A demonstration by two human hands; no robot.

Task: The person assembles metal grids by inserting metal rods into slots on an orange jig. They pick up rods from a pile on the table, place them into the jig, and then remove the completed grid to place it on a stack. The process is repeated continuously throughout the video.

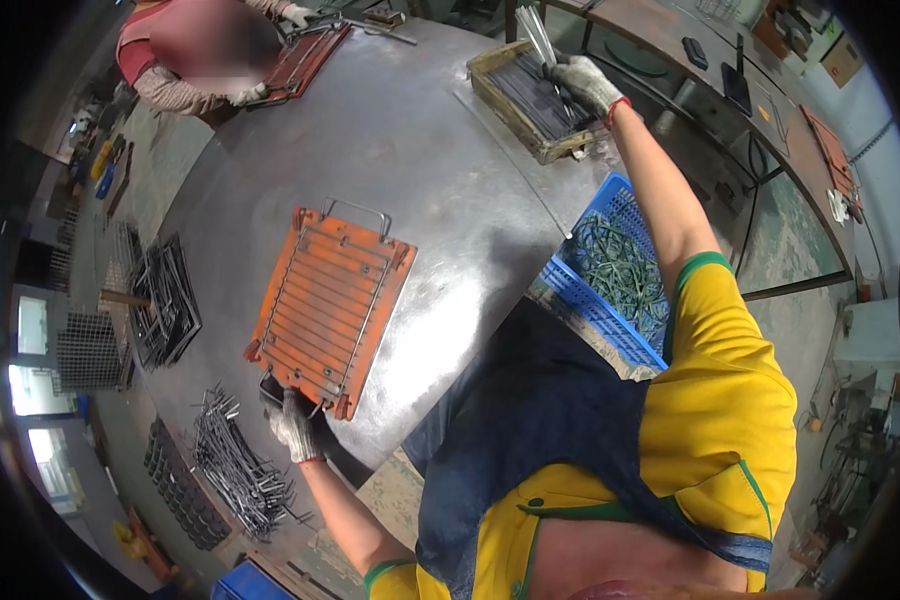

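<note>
My right hand (pixel 585 85), in a pale knitted glove, is closed around a bundle of thin metal rods (pixel 538 38) at the far right. It is above a wooden box (pixel 490 92) holding more dark rods. On the metal table (pixel 420 120), an orange slatted jig (pixel 322 300) carries a wire frame (pixel 368 335) with a bent loop at its far end. My left hand (pixel 292 428), gloved with dark fingertips, is closed at the jig's near left corner. What lies between its fingers is hard to make out.
A blue plastic basket (pixel 560 268) of green ties stands by the table's right edge. One thin rod (pixel 515 160) lies across the tabletop. Metal pieces (pixel 235 465) and dark frames (pixel 165 300) are piled at left. Across the table, a gloved co-worker (pixel 175 85) handles a red jig (pixel 310 62).
</note>
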